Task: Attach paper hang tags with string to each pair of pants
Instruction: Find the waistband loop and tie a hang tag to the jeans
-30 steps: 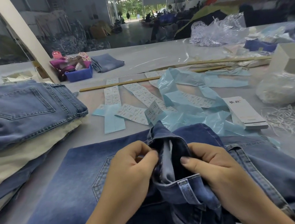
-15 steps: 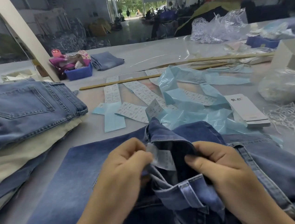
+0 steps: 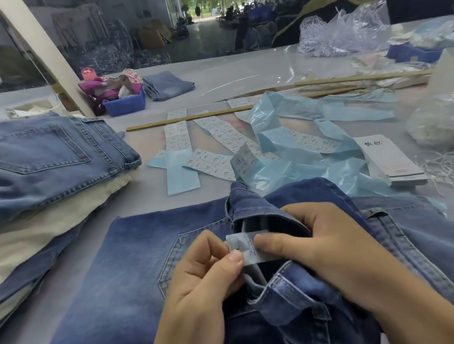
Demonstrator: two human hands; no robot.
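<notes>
Dark blue folded denim pants (image 3: pixel 114 277) on grey surface (image 3: pixel 145 195), left hand (image 3: pixel 202 278) and right hand (image 3: pixel 323 251) fingers pinching small white fabric label (image 3: pixel 247 248) at opened waistband, white cardstock hang tags (image 3: pixel 389 160) nearby

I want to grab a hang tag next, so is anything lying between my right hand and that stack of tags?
Partly. The right hand grips the jeans at the waistband; the hang tag stack lies beyond it, up and right. Crumpled blue plastic film lies between them and touches the stack's near left edge, but the top tag is uncovered.
</notes>
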